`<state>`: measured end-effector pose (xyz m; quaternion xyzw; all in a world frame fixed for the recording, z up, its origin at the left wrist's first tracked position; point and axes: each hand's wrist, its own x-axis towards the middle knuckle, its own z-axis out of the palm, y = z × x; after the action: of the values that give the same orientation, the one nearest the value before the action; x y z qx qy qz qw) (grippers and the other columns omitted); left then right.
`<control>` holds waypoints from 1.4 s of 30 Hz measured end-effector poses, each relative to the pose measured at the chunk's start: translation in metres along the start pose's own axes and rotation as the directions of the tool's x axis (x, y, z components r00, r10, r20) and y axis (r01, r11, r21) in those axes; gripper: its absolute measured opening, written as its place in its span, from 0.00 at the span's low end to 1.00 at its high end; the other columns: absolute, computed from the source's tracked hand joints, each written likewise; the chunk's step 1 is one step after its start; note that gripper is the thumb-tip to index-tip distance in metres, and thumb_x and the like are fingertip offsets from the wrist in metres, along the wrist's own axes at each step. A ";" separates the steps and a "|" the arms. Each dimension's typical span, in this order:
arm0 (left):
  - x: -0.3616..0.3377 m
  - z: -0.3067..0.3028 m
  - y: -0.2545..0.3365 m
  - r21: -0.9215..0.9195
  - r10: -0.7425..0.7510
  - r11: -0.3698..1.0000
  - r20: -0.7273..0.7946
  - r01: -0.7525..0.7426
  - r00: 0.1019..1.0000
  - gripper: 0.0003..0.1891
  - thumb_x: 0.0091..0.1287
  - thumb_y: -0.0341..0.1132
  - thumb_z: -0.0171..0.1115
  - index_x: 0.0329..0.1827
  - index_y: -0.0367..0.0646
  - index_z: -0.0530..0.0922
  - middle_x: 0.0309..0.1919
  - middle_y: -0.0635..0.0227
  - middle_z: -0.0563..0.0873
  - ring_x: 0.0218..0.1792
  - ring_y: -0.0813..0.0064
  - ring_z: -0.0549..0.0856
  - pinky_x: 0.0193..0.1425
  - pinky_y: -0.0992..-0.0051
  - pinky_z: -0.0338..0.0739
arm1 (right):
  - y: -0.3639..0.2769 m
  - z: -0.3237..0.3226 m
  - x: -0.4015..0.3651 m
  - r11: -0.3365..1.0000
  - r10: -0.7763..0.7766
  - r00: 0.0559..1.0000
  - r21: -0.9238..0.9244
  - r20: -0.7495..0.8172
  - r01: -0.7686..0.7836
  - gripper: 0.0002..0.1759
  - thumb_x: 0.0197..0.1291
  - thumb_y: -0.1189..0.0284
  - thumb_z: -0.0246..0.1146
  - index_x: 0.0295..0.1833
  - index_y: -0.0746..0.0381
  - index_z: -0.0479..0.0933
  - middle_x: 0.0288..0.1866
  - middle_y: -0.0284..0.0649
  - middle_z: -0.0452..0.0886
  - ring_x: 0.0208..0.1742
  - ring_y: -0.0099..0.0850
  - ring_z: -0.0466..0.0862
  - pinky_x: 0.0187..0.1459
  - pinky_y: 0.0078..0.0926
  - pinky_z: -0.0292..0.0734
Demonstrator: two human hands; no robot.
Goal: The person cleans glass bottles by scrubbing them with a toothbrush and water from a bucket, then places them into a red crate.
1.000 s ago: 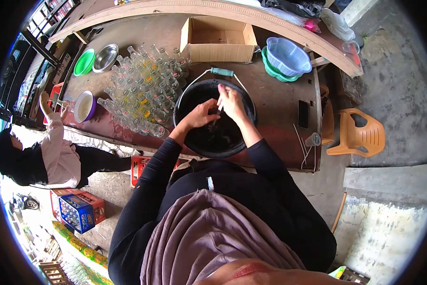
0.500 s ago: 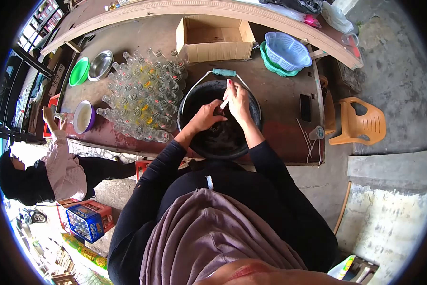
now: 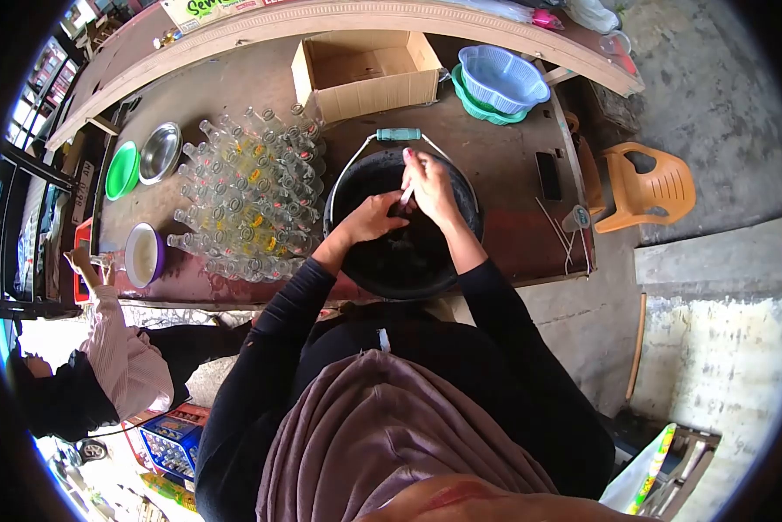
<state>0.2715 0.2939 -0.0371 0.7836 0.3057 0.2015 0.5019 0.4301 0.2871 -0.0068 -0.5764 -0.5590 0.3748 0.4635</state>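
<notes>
A large black bucket [image 3: 343, 252] stands in front of me on the table, its wire handle raised with a teal grip [image 3: 398, 135]. Both hands are over its opening. My right hand [image 3: 431, 190] is closed on a slim, pale pinkish object [image 3: 406, 197], whose kind I cannot make out. My left hand [image 3: 372, 217] is curled at the lower end of that object, thumb and fingers partly closed; what lies between them is hidden. Dark contents, perhaps liquid, show inside the bucket below.
Many glass bottles [image 3: 250, 196] stand left of the bucket. Beyond are a cardboard box [image 3: 375, 96] and blue and green basins [image 3: 504, 80]. A phone [image 3: 548, 177] and plastic cup [image 3: 575, 218] lie right. At left, another person [image 3: 134, 365] holds a glass bottle near a purple-rimmed bowl [image 3: 145, 255].
The view has turned slightly, so the table and surroundings appear shifted. Over the bucket, my hands keep nearly the same grip, with the right hand a little lower.
</notes>
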 end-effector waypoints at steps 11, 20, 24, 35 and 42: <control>-0.002 0.001 0.001 0.269 0.059 0.963 -0.102 -0.030 0.993 0.20 0.48 0.36 0.75 0.43 0.38 0.80 0.34 0.54 0.85 0.39 0.52 0.84 0.44 0.63 0.77 | -0.042 -0.025 -0.024 0.950 -0.302 0.942 0.036 -0.143 0.310 0.21 0.75 0.61 0.50 0.33 0.66 0.72 0.19 0.35 0.74 0.20 0.23 0.76 0.25 0.24 0.74; -0.012 -0.004 0.005 0.377 0.211 0.921 -0.270 -0.099 0.939 0.17 0.49 0.30 0.74 0.42 0.41 0.80 0.35 0.59 0.85 0.40 0.57 0.84 0.46 0.63 0.78 | -0.053 -0.050 -0.041 0.981 -0.123 0.958 -0.180 -0.260 0.077 0.14 0.72 0.68 0.55 0.35 0.68 0.75 0.24 0.42 0.77 0.23 0.30 0.81 0.26 0.28 0.75; -0.024 -0.013 0.012 0.360 0.140 0.933 -0.378 0.006 0.915 0.16 0.50 0.29 0.72 0.39 0.38 0.75 0.34 0.56 0.82 0.41 0.52 0.81 0.46 0.60 0.76 | 0.019 -0.037 -0.067 0.887 -0.182 0.982 -0.438 -0.039 0.147 0.10 0.66 0.80 0.55 0.49 0.69 0.78 0.37 0.49 0.80 0.34 0.36 0.87 0.34 0.31 0.81; -0.033 0.009 -0.017 0.590 -0.063 0.779 -0.260 0.211 0.963 0.17 0.60 0.35 0.66 0.44 0.39 0.68 0.36 0.49 0.82 0.36 0.46 0.84 0.38 0.54 0.79 | -0.014 -0.007 -0.110 0.754 0.023 0.992 -0.649 -0.124 -0.099 0.17 0.63 0.77 0.54 0.56 0.53 0.77 0.43 0.47 0.79 0.43 0.50 0.81 0.43 0.45 0.77; -0.029 0.015 -0.022 0.590 -0.056 0.779 -0.272 0.212 0.961 0.16 0.63 0.39 0.65 0.42 0.38 0.70 0.32 0.49 0.83 0.34 0.46 0.84 0.35 0.54 0.80 | 0.007 -0.005 -0.113 0.672 0.068 0.991 -0.729 -0.116 -0.131 0.14 0.64 0.76 0.50 0.52 0.55 0.76 0.42 0.48 0.79 0.41 0.50 0.83 0.42 0.47 0.78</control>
<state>0.2535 0.2715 -0.0635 0.8498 0.4679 0.1477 0.1928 0.4260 0.1749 -0.0216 -0.7579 -0.6112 0.1205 0.1938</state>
